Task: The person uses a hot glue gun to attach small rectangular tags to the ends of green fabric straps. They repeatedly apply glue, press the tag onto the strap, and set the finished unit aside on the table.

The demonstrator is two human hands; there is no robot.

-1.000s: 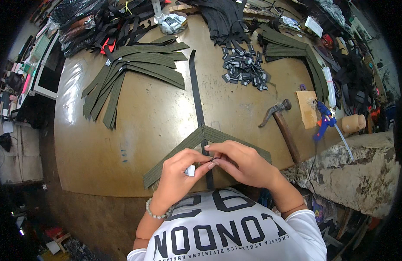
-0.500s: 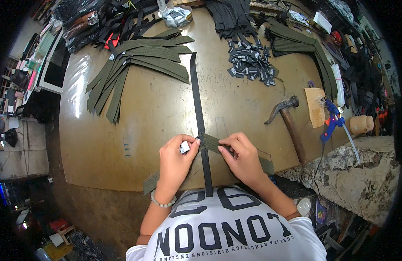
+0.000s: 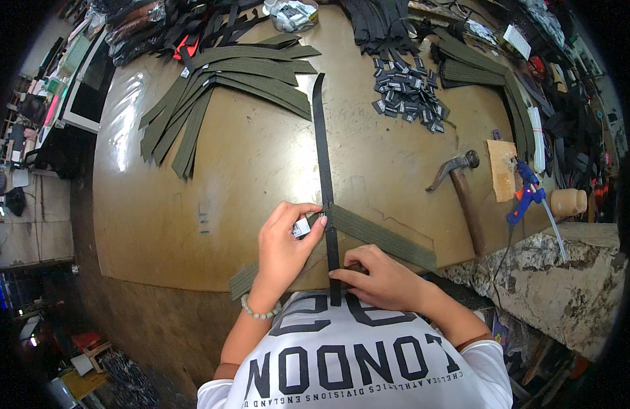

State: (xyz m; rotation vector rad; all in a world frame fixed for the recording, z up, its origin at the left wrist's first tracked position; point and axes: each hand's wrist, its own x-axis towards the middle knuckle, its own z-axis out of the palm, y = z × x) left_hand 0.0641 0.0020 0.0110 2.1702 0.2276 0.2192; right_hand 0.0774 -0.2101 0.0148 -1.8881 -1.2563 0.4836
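My left hand (image 3: 288, 242) pinches the spot where an olive-green webbing strap (image 3: 386, 238) meets a narrow black strap (image 3: 322, 146). A small white label (image 3: 301, 228) shows between its thumb and fingers. The green webbing slants down to either side of the crossing, its left part passing under my left wrist. Lengthwise up the table runs the black strap, its near end reaching my shirt. My right hand (image 3: 383, 278) is closed at the near part of the black strap, fingers curled and a fingertip on its edge; some of its fingers are hidden.
A fanned pile of green straps (image 3: 260, 71) lies far left. Small black tabs (image 3: 407, 92) are heaped at the far right, near more folded green straps (image 3: 468, 68). A hammer (image 3: 465, 204), a blue glue gun (image 3: 526, 194) and a tape roll (image 3: 567, 202) are on the right.
My right hand has left the green webbing and moved down toward me to the black strap's near part. My left hand keeps its pinch at the crossing. The whole view has shifted slightly.
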